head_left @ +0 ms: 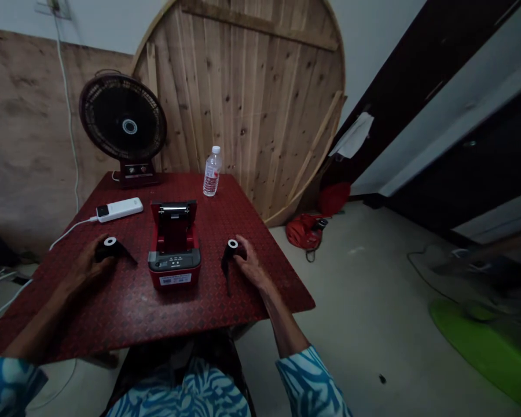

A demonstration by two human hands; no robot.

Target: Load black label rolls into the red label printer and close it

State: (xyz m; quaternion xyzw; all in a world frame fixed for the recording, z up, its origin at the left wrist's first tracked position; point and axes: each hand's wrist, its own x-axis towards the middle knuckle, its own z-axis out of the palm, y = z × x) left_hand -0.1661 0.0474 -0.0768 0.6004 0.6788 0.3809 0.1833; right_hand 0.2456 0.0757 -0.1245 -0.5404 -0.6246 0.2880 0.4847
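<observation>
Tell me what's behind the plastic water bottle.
Behind the plastic water bottle stands a large round board of wooden planks, leaning against the wall. The stretch of planks directly behind the bottle is covered by it, so that part cannot be seen clearly.

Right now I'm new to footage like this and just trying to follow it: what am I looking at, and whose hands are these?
This single picture comes from a camera worn on a person's head, so the arms are that person's own. Their left hand holds a small black roll with a white centre, and their right hand holds another black roll. Between them, on a red table, sits a red receipt printer with its lid open. Farther back are a white power bank, a water bottle and a fan.
</observation>
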